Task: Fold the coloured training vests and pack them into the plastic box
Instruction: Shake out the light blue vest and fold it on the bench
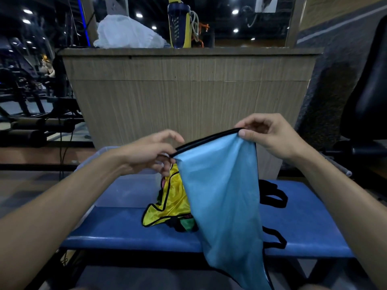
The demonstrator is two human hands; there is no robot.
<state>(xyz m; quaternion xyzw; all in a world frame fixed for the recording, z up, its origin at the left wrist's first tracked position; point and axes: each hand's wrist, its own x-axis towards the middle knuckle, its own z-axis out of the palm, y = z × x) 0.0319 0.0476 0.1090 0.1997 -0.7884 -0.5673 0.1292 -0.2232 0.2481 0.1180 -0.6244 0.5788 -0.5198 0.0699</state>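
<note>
Light-blue vest (222,195) held up over blue table (310,214), hanging past front edge. Left hand (150,152) and right hand (266,137) each in pinching grip on black-trimmed top edge. Yellow vest (169,206) heaped beneath. Clear plastic box (125,189) at left.

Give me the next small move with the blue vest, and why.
Probably lower it flat onto the blue bench to fold. Both hands, left hand and right hand, pinch the black-trimmed edge of the light blue vest, which hangs unfolded in the air, over the yellow vest.
</note>
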